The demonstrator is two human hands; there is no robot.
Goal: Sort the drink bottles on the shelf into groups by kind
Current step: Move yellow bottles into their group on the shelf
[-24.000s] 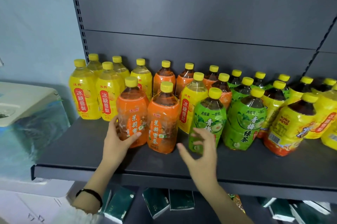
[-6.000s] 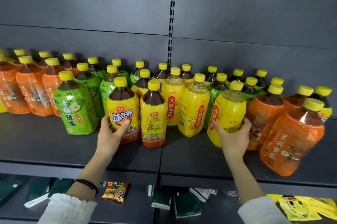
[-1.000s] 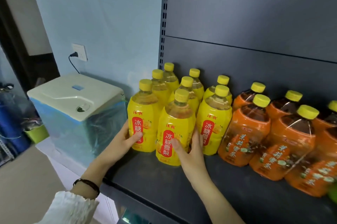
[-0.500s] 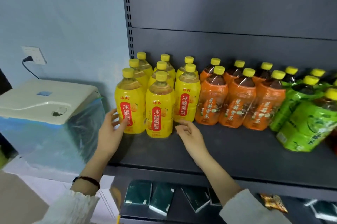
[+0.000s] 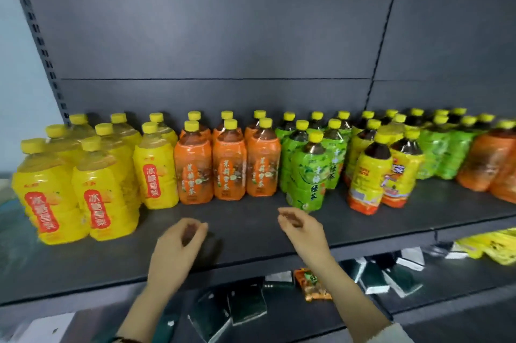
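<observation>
Drink bottles with yellow caps stand in groups on the dark shelf [image 5: 251,233]. Several yellow pear-drink bottles [image 5: 103,192] fill the left end. To their right stand orange tea bottles [image 5: 229,167], then green tea bottles [image 5: 307,175], then yellow-and-red iced tea bottles [image 5: 368,178]. More green bottles [image 5: 441,155] and orange bottles [image 5: 491,164] stand at the far right. My left hand [image 5: 178,247] and my right hand [image 5: 301,231] hover over the bare front of the shelf, fingers loosely curled, holding nothing and touching no bottle.
Below the shelf lie dark green packets [image 5: 245,306], an orange snack bag [image 5: 315,284] and yellow packs [image 5: 485,245]. A perforated upright [image 5: 36,38] borders the shelf on the left, next to a pale wall [image 5: 16,86].
Both hands have let go of the yellow bottles at the left end and moved right along the shelf front. The view has swung right, bringing the green and iced tea groups in.
</observation>
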